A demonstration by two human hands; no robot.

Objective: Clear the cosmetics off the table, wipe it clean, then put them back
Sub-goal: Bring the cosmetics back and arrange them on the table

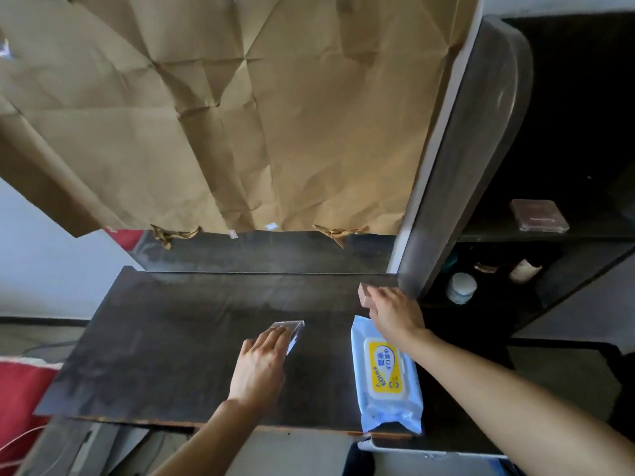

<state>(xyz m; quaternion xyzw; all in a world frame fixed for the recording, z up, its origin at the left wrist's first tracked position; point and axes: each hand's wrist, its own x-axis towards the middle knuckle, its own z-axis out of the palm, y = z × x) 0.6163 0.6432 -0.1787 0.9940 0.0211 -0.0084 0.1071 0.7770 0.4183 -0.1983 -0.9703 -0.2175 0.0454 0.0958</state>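
The dark table top (165, 338) is bare apart from a few items. My left hand (259, 364) rests near the middle and grips a small clear, shiny case (292, 333) that lies on the surface. My right hand (395, 312) reaches to the table's back right corner and holds a small pinkish-brown box (365, 293) there. A pale blue wet-wipe pack (386, 376) with a yellow lid lies between my forearms at the table's right. Several cosmetic jars, one a white jar (462, 287), stand in the dark shelf unit to the right.
Crumpled brown paper (240, 115) covers the wall behind the table. A dark shelf unit (549, 242) stands to the right, with a flat brown case (537, 215) on its upper shelf. Red fabric (20, 393) lies at the lower left, below the table's edge.
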